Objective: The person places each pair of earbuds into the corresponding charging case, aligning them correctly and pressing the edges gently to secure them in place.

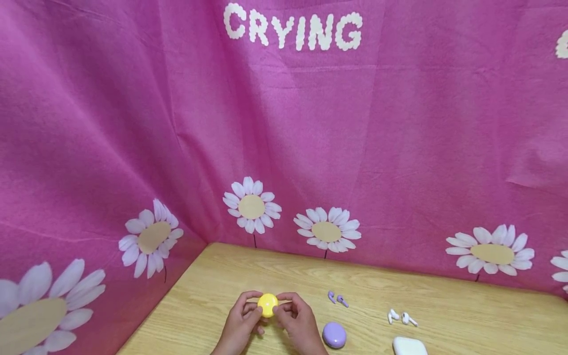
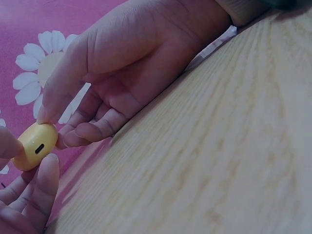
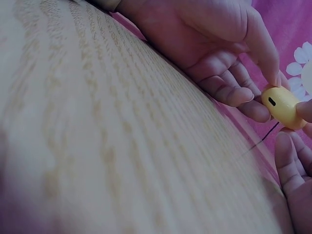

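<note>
While the left hand [image 1: 239, 320] and right hand [image 1: 301, 323] pinch the yellow case [image 1: 268, 305] between them, lower centre of the head view, I judge light, even pressure from both sides best; its glossy surface may slip if one side squeezes harder. Case: small, rounded, lid seemingly closed; dark oblong slot [image 2: 40, 148] at lower left of the left-wrist view. Outward: purple case [image 1: 334, 335], bottom edge, right of centre, on the wooden table [image 1: 177, 325].
</note>
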`<action>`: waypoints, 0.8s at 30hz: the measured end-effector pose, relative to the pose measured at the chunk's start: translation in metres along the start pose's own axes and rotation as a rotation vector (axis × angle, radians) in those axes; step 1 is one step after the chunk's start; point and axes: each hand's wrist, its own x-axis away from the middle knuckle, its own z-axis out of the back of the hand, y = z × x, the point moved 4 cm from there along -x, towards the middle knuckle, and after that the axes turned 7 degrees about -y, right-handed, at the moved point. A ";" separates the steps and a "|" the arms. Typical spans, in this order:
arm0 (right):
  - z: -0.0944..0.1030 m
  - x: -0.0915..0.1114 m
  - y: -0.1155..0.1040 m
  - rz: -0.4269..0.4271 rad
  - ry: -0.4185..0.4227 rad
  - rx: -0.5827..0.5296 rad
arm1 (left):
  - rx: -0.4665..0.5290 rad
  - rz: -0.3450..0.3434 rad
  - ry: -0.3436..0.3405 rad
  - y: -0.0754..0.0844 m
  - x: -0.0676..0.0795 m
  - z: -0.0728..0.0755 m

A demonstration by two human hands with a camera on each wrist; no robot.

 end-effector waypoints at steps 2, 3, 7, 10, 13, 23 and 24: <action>-0.001 0.000 -0.001 0.004 -0.005 -0.007 | 0.006 -0.006 0.001 -0.001 0.000 0.001; -0.001 0.001 -0.001 0.012 -0.010 -0.011 | 0.011 -0.010 0.001 -0.001 0.000 0.001; -0.001 0.001 0.000 0.037 -0.023 -0.007 | 0.022 -0.025 -0.001 -0.003 0.000 0.001; 0.000 -0.001 0.001 0.041 -0.024 -0.006 | 0.020 -0.017 0.001 -0.003 -0.002 0.001; 0.001 -0.002 0.003 0.035 -0.023 -0.015 | 0.014 -0.003 0.001 -0.004 -0.002 0.001; 0.000 -0.002 0.005 -0.004 -0.017 0.005 | -0.021 0.030 0.003 -0.003 0.000 0.001; 0.000 -0.002 0.007 -0.008 -0.012 0.001 | -0.022 0.028 0.001 -0.003 0.000 0.001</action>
